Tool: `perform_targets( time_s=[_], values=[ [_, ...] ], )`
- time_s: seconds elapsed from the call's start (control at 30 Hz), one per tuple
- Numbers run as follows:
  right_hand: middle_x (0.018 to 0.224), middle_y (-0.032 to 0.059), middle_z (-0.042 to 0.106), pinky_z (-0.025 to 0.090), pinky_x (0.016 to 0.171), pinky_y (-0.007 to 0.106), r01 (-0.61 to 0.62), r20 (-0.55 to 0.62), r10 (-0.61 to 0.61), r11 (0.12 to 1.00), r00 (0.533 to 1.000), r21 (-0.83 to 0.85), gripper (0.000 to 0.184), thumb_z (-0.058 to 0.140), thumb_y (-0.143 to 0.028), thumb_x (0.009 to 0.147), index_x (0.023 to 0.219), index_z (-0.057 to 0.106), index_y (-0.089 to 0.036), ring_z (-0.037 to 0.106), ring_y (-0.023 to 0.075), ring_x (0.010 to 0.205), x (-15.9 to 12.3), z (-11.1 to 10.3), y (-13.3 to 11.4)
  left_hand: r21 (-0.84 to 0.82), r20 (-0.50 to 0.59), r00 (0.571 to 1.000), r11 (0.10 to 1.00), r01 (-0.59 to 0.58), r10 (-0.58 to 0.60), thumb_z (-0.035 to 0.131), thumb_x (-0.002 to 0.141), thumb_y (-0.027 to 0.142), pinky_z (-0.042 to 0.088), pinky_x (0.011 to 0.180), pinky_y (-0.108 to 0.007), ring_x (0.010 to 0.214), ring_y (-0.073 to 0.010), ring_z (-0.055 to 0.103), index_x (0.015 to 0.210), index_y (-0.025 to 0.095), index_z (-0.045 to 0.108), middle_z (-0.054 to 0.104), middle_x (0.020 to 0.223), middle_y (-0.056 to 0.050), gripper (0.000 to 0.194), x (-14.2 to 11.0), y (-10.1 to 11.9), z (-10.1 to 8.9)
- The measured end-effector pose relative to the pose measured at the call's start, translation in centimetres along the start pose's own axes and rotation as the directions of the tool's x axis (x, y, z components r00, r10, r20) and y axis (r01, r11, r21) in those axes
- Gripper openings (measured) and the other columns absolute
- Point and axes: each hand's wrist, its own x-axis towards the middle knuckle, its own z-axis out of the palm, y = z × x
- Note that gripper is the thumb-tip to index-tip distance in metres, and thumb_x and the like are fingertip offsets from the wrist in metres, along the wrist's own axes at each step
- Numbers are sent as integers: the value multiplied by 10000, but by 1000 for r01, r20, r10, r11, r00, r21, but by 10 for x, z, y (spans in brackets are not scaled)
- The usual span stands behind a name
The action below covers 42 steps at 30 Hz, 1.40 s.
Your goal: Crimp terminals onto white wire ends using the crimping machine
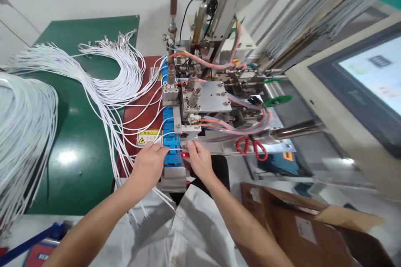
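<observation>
A white cable (174,149) lies across one of the blue clamp blocks (169,159) on the machine's front edge. My left hand (149,162) is closed on this cable, left of the blocks. On the other side, my right hand (198,156) pinches at the cable's end; its fingertips hide what is between them. A small red light glows just beside the right fingers. More white cables run from the blocks farther back into a large bundle (117,85) on the left, whose far ends carry small metal pieces.
The machine (206,96) has metal cylinders and orange hoses. Red-handled scissors (251,147) and a green-flanged wire spool (277,93) are at its right. A second cable bundle (28,133) lies on the green table (78,192). A screen (372,75) and cardboard box (291,221) stand right.
</observation>
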Motion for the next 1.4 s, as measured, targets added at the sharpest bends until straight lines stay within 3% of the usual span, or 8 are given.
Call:
perform_targets(
  time_s=[0.2,0.37,0.47,0.57,0.7,0.83,1.07,1.4],
  values=[
    [550,-22,468,356,523,241,-24,-125,60,963,990,269,407,400,-497,832,607,504,-173,431,116,530,-3,-15,-1,-111,-59,997,993,-50,43,414,873,155,422,892,-376,1002,-217,532,1082,151,549,591,1075,-96,249,-17,-9,-9],
    [516,-28,443,337,492,238,-42,-143,98,936,985,349,441,436,-532,809,566,503,-170,392,104,498,-5,-28,0,-195,242,961,977,-88,135,546,828,247,437,753,-308,837,-176,526,801,194,616,581,860,-37,92,-47,-15,-31],
    [504,-26,438,331,479,240,-46,-136,103,927,985,372,445,453,-538,799,551,504,-173,387,104,490,-6,-29,-1,-184,300,941,977,-103,156,534,833,207,420,720,-311,807,-177,518,689,181,591,576,809,-33,157,-53,-15,-34],
    [504,-21,448,335,465,237,-49,-92,93,916,991,398,437,472,-527,795,541,510,-174,390,102,481,-11,-27,-2,-301,226,964,951,-68,140,488,863,215,423,721,-295,775,-158,538,759,184,581,600,778,-19,143,-46,-10,-33],
    [578,21,553,402,505,264,-31,-4,38,864,999,502,409,424,-488,836,647,600,-171,472,127,523,-27,-27,-5,-406,65,994,908,105,-87,483,862,256,445,708,-273,756,-141,578,837,202,585,642,800,-3,119,-27,2,-30],
    [630,31,602,446,525,277,54,-41,-38,836,998,546,286,501,-418,810,746,646,-180,537,142,552,-39,-32,-16,-440,-21,992,892,102,-124,464,868,235,463,756,-281,800,-146,604,904,206,604,661,860,-18,148,-15,17,-24],
    [662,21,629,473,600,271,78,42,-96,944,995,320,135,569,-265,774,692,638,-184,568,139,616,-35,-37,-40,-622,-58,977,773,125,-204,540,826,267,509,713,-258,766,-143,625,947,208,635,678,869,-32,165,-5,42,-8],
    [714,24,598,473,640,276,102,-124,-65,943,990,316,71,572,-228,763,720,612,-188,573,147,682,-46,-18,-37,-695,-104,939,699,167,-328,545,799,225,509,670,-225,696,-123,616,822,193,671,664,769,-26,132,-5,43,-1]
  ],
)
